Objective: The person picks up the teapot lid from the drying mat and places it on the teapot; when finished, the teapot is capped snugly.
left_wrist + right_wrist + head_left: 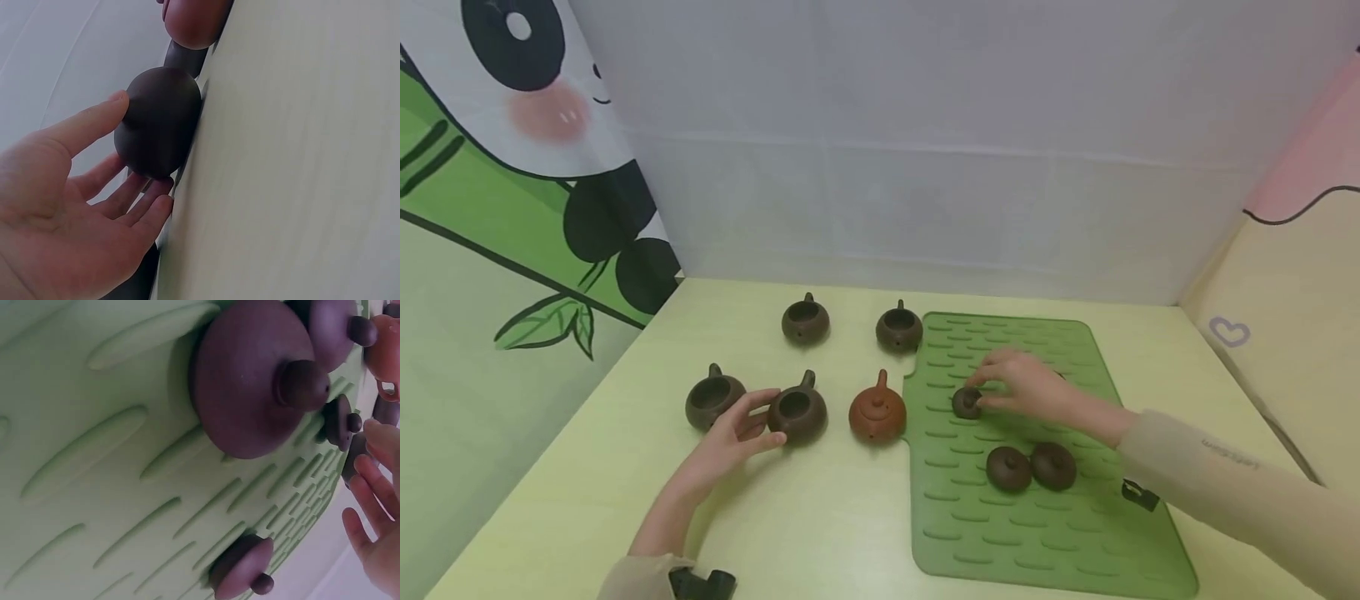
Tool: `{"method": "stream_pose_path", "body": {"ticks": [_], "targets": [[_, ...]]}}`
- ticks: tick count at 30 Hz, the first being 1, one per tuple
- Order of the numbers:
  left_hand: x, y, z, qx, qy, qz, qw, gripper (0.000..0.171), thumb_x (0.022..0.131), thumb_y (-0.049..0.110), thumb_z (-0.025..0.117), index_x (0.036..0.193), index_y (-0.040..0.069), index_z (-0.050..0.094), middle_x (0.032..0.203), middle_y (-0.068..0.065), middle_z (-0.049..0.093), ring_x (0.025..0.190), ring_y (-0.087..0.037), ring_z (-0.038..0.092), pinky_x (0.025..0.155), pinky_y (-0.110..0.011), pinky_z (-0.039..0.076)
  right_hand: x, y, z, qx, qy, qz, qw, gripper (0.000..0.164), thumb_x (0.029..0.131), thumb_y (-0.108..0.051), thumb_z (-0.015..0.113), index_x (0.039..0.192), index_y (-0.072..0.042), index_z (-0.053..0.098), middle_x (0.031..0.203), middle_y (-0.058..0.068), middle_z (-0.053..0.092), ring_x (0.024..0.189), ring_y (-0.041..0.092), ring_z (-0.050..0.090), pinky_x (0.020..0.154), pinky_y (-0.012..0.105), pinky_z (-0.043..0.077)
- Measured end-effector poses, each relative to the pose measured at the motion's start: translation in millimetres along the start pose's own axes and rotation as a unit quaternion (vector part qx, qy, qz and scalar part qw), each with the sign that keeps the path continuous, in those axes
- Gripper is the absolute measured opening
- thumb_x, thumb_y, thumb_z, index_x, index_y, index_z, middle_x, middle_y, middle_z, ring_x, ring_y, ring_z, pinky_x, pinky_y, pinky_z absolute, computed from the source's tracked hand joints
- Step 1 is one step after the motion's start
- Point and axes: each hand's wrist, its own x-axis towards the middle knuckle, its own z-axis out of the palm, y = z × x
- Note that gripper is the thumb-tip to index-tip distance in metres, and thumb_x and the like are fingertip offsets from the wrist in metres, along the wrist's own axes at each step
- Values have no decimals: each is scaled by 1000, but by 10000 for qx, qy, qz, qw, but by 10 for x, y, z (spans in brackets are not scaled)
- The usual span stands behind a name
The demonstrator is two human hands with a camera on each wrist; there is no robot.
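In the head view my left hand point(730, 442) holds a dark brown lidless teapot point(797, 414) at the front, thumb on one side and fingers on the other. The left wrist view shows the thumb against the round body of this teapot point(159, 122). My right hand point(1022, 387) is over the green mat, fingers spread beside a small dark teapot lid point(966, 403). In the right wrist view the fingertips are close to the knob of that lid point(339, 423), which lies on the mat; whether they touch it is unclear.
A reddish teapot point(877, 412) with its lid on stands left of the green mat point(970, 533). Dark lidless teapots stand at the left point(713, 398) and back point(806, 322). Two lids point(1008, 469) lie nearer; another lid point(244, 567) is mostly hidden by the right arm in the head view.
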Motion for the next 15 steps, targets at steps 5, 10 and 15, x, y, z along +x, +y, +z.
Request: {"method": "stream_pose_path", "body": {"ticks": [5,10,15], "targets": [[-1,-14,12,-32,27,-41,10000,71,90,26,73,148,9,37,156,-17,37,144,-40,39,118,-44,32,36,-1,61,21,-193,-44,9998,21,85,-20,78,105,-15,76,99,0,69,93,18,63,78,31,56],[6,-25,16,-75,7,-9,10000,71,90,25,73,148,8,37,156,-16,38,144,-41,39,118,-45,32,57,-14,73,51,-116,-54,9999,19,84,-18,79,102,-14,77,96,0,69,91,18,65,78,32,57],[10,-23,17,-85,-4,-38,10000,71,90,25,73,148,9,37,156,-16,38,144,-41,39,118,-45,31,75,-9,60,75,-184,10,9998,16,83,-20,79,99,-17,77,97,-3,70,90,15,65,77,29,57]]}}
